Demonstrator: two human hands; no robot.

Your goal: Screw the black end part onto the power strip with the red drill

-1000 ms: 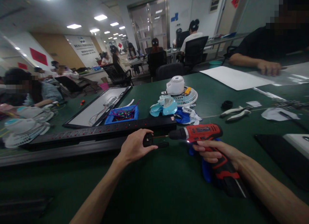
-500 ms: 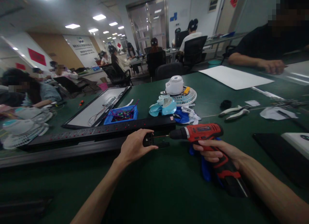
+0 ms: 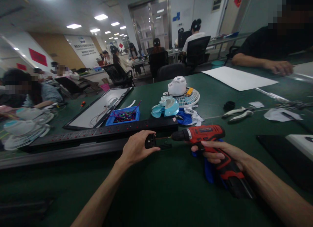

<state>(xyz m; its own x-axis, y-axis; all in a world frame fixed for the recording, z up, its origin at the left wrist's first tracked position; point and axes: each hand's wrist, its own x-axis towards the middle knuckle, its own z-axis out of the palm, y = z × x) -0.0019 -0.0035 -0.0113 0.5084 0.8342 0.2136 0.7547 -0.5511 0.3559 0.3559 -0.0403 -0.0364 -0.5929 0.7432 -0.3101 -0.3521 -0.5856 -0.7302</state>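
Note:
My left hand [image 3: 137,146] is closed, thumb and fingers round a small black plastic end piece [image 3: 150,141] at the right end of a long black bar [image 3: 73,154]. My hand hides whether the piece is joined to that bar. In my right hand [image 3: 221,153] is a red and black cordless drill [image 3: 204,134], gripped by its handle and pointing left. The drill's long thin bit [image 3: 164,137] reaches the face of the end piece. How deep its tip sits cannot be made out. Blue cloth [image 3: 209,171] shows beneath the drill.
Behind the bar lies a black power strip [image 3: 97,133]. Beyond it are a blue box [image 3: 122,122] of wires, blue fan blades [image 3: 166,108] and a white fan [image 3: 177,86]. Pliers [image 3: 238,116] lie right. A co-worker's hand [image 3: 281,68] rests near a white sheet [image 3: 237,78].
The drill's body tilts very slightly, its battery end shifting a little right. My left hand keeps its place on the end piece. The co-worker's hand at the far right has shifted slightly.

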